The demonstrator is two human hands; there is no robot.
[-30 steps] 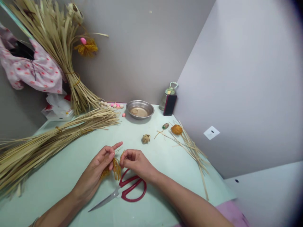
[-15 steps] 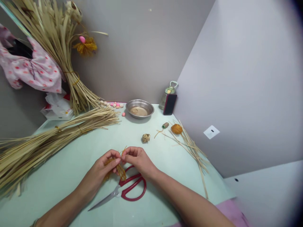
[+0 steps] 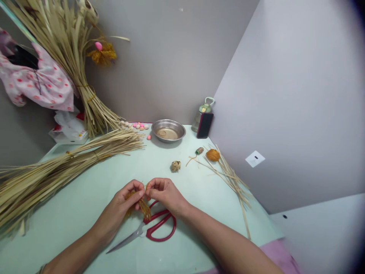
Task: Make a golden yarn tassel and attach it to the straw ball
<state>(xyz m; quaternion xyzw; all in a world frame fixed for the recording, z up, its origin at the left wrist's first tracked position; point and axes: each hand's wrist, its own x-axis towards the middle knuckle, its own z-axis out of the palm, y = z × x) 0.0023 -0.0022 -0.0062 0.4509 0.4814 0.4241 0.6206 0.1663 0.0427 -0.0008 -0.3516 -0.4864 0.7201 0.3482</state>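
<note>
Over the middle of the table my left hand (image 3: 127,199) is closed on a golden-brown yarn tassel (image 3: 145,209), whose strands hang below its fingers. Close beside it, my right hand (image 3: 165,194) pinches a thin end of golden yarn (image 3: 147,186) between thumb and forefinger. The fingertips of both hands nearly meet. Beneath them lie red-handled scissors (image 3: 161,228), blades pointing to the lower left and partly hidden by the tassel and hands. A small woven straw ball (image 3: 176,166) rests just beyond the hands.
Long straw bundles (image 3: 62,167) cover the left side. At the back stand a metal bowl (image 3: 168,140) with water, a bottle (image 3: 196,121) and a phone (image 3: 205,125). Rightward lie a small spool (image 3: 199,151), a yarn ball (image 3: 213,155) and loose straws (image 3: 234,179). Pink and pale beads (image 3: 138,125) sit behind.
The fingertips of my two hands have drawn slightly apart, and the yarn end above them shows less. The tassel stays in my left hand.
</note>
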